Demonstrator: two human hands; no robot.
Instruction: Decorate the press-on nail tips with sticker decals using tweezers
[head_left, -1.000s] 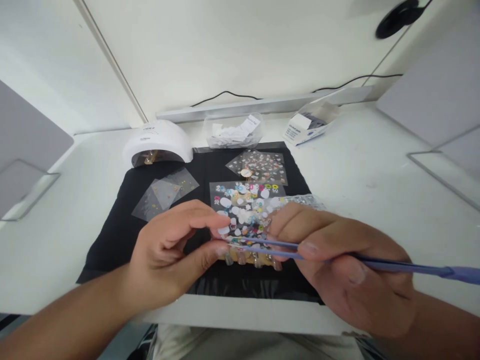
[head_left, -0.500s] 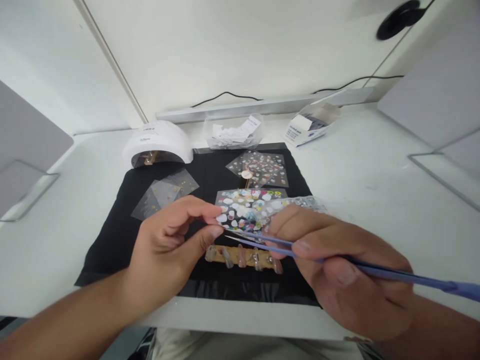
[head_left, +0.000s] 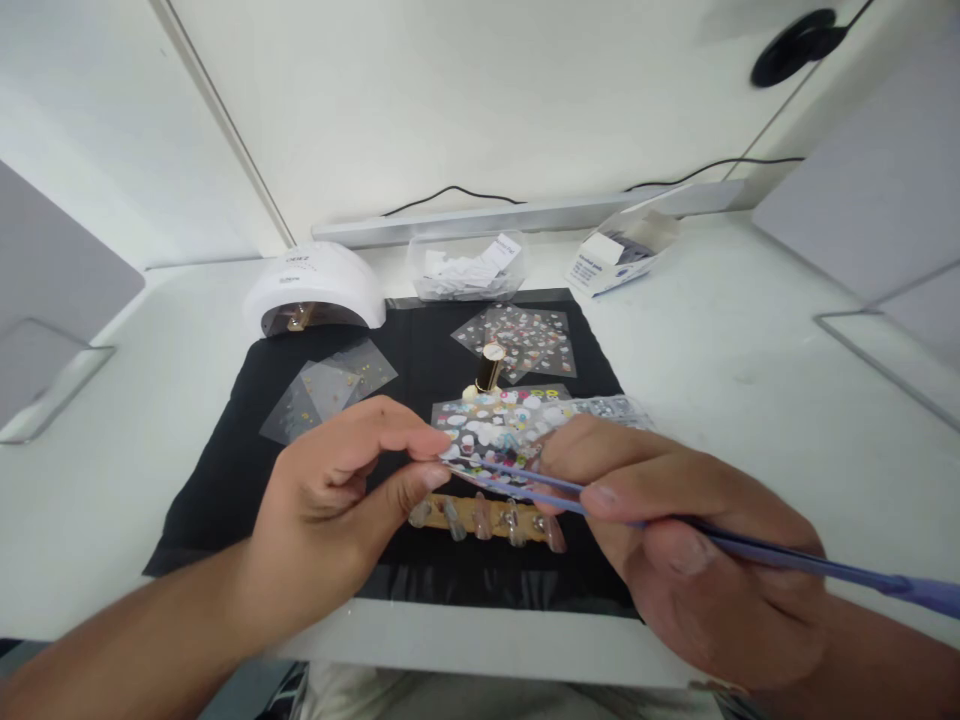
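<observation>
My left hand (head_left: 349, 510) pinches the left edge of a clear nail sticker sheet (head_left: 487, 430) printed with white and coloured shapes. Held in my right hand (head_left: 697, 540) are purple tweezers (head_left: 787, 560), their tips slightly apart at the sheet's lower left, close to my left fingertips. The right fingers also lie against the sheet's right side. Just below it, a tan strip (head_left: 495, 520) bears several glossy nail tips (head_left: 482, 515) in clear and pinkish tones. Behind the sheet stands a nail polish bottle (head_left: 490, 368) with a black cap and pale top, its base partly hidden.
More sticker sheets (head_left: 544, 340) lie at the back of the black mat (head_left: 225, 480), others (head_left: 330, 385) at its left. A white nail lamp (head_left: 315, 285), a clear tub (head_left: 465, 268) of white packets and an open alcohol-pad box (head_left: 619, 255) stand behind.
The sticker sheet has tilted and dropped slightly, showing more of the polish bottle behind. The tweezer tips have come up against the sheet's lower left area.
</observation>
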